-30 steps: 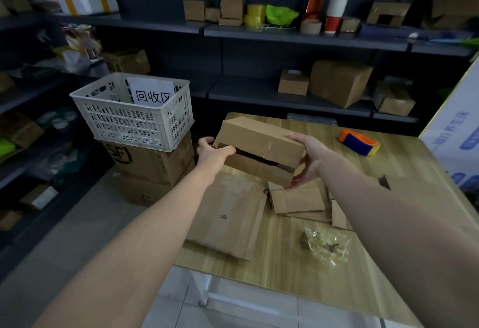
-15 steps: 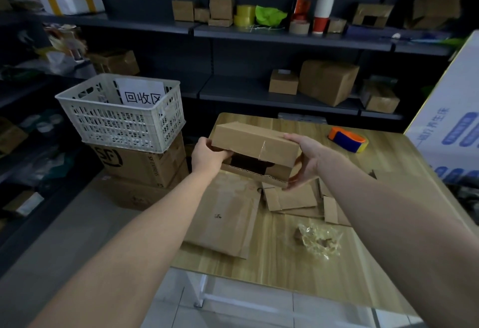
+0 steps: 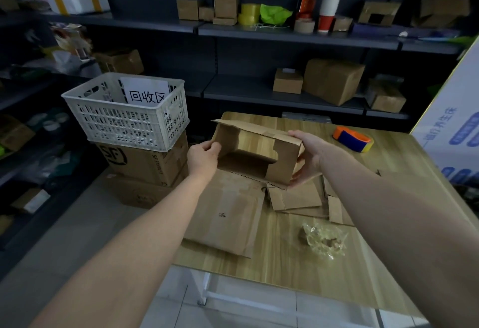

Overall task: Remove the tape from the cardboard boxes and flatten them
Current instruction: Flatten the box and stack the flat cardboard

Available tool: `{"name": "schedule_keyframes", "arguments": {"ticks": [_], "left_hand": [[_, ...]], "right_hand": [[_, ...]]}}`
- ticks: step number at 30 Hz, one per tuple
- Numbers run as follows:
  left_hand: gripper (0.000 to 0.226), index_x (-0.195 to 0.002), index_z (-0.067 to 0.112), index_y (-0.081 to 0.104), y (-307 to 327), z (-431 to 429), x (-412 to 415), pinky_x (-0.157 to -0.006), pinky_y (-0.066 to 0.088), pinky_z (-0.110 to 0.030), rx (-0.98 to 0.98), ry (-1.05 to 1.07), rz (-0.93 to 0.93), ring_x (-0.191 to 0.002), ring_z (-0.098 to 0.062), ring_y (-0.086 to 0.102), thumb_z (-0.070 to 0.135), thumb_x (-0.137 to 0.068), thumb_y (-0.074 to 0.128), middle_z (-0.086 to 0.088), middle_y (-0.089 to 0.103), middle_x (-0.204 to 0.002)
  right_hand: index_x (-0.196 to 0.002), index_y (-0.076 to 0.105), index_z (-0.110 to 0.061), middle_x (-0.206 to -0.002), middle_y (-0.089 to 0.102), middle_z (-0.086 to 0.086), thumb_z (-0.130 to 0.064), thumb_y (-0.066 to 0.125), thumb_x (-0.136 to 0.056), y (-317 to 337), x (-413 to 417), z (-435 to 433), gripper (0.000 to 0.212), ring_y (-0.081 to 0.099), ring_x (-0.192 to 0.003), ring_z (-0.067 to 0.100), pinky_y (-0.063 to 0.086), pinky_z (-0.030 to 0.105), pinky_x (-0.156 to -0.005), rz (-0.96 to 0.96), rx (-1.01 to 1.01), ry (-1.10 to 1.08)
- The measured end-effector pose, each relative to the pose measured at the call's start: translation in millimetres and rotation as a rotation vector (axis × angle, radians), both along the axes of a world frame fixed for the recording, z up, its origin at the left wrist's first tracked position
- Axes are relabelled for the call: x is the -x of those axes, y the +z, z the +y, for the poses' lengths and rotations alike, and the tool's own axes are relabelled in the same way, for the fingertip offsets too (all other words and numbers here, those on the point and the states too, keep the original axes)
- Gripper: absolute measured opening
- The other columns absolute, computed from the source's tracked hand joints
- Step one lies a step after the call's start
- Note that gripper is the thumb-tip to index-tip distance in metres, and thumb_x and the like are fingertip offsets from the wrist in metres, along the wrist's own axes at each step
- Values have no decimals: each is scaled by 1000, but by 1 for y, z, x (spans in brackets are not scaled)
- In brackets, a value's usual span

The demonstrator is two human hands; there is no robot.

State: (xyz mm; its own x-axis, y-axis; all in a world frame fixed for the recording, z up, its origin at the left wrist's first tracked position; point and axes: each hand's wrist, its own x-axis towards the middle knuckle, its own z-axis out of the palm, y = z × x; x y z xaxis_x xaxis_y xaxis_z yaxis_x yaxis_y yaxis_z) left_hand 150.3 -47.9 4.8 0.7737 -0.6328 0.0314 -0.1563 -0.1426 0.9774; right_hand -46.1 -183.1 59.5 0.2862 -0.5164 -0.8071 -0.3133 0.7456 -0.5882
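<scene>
1. Head view: left hand [image 3: 203, 155] pinches the near-left edge of an opened cardboard box [image 3: 255, 155], held above the wooden table [image 3: 298, 268].
2. Right hand [image 3: 308, 156] grips its right end.
3. Flattened cardboard [image 3: 228, 220] lies beneath.

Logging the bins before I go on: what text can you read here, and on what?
"回收区": paper sign in the white basket.
"SF": carton under that basket.
Blue characters on the white box, right: too blurred to read.
Small mark on the flattened cardboard: too small to read.
</scene>
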Motion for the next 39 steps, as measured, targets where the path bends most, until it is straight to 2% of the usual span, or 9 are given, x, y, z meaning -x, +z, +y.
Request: {"name": "schedule_keyframes", "arguments": {"ticks": [1, 3, 7, 11, 19, 25, 32, 36, 39], "left_hand": [[21, -72, 12, 59, -2, -1, -2, -58, 26, -26, 22, 23, 1, -60, -11, 37, 12, -91, 49, 0, 44, -63], [30, -61, 10, 43, -5, -2, -6, -52, 19, -27, 29, 58, 21, -56, -13, 27, 10, -91, 45, -5, 31, -60], [26, -77, 21, 60, -3, -3, -9, -71, 50, -35, 124, 132, 316, -73, -16, 53, 18, -98, 45, 3, 54, -76], [14, -97, 19, 61, -5, -4, -12, -82, 56, -41, 208, 148, 479, -91, -21, 61, 20, -98, 48, 3, 60, -91], [17, -92, 18, 64, -14, -1, -14, -84, 55, -39, 247, 74, 494, -96, -18, 59, 20, -98, 48, -4, 63, -104], [45, -139, 12, 43, -19, -3, -18, -103, 44, -44, 202, 117, 573, -121, -25, 51, 22, -96, 53, -9, 53, -134], [28, -123, 18, 54, -15, 4, -33, -93, 49, -50, 336, 7, 846, -113, -32, 57, 28, -97, 47, -13, 61, -121], [70, -130, 22, 51, -18, 5, -38, -98, 40, -60, 329, -248, 904, -116, -39, 54, 67, -76, 58, -16, 59, -126], [103, -135, 26, 43, -16, 0, -35, -89, 44, -67, 275, -164, 980, -111, -42, 58, 79, -51, 69, -15, 58, -129]], "right_hand": [[-138, 35, -16, -129, 39, 32, -53, 72, -73, 2, -2, 1, 84, 43, -109, 57, 48, 69, -70, -9, 40, -10], [-141, 33, -21, -135, 38, 30, -59, 66, -77, 2, -5, 3, 82, 42, -116, 56, 45, 71, -77, -61, 109, -37], [-152, 15, -31, -155, 22, 18, -77, 55, -69, -1, -15, 11, 103, 25, -137, 47, 22, 70, -104, -242, 295, 67], [-152, 2, -35, -156, 20, 10, -49, 77, -66, -5, -19, 20, 115, 25, -140, 38, 25, 62, -109, -153, 579, 312], [-132, 48, -15, -119, 61, 7, -24, 69, -86, -10, -40, 27, 52, 60, -100, 21, 53, 35, -86, 263, 979, 103], [-119, 52, -16, -102, 62, 3, -24, 69, -82, -18, -44, 26, 41, 62, -94, 23, 57, 43, -82, 177, 964, 74], [-111, 54, -8, -100, 61, 10, -10, 54, -90, -15, -34, 24, 21, 61, -88, 21, 54, 29, -67, 147, 963, 419], [-102, 56, -5, -93, 63, 11, -10, 50, -93, -24, -31, 21, 12, 62, -85, 21, 46, 22, -60, 251, 1004, 417], [-83, 52, -14, -81, 57, 5, -8, 47, -94, -28, -32, 27, 14, 57, -74, 16, 41, 21, -56, 298, 1033, 524]]}}
